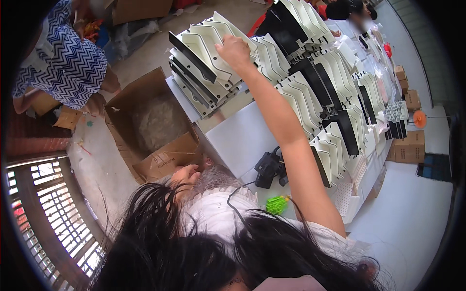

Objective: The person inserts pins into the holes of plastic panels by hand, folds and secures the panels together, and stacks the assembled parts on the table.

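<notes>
My right arm stretches forward over the white table (238,136). My right hand (235,52) is closed with bent fingers at the top of a stack of white moulded plastic trays (208,36), touching the edge of one. A black strip (193,57) lies along the stack's left side. My left hand (187,177) rests low by my lap, its fingers loosely bent and apart, with nothing visible in them. It is beside an open cardboard box (165,162) and some bubble wrap (216,178). Clear plastic lining (162,123) shows inside the box.
More rows of white trays (303,99) with black strips stand to the right. Near my right forearm lie a black device (267,169) with a cord and a bright green bundle (276,204). A person in a zigzag-patterned garment (68,58) is at the left; another (342,9) is at the far right.
</notes>
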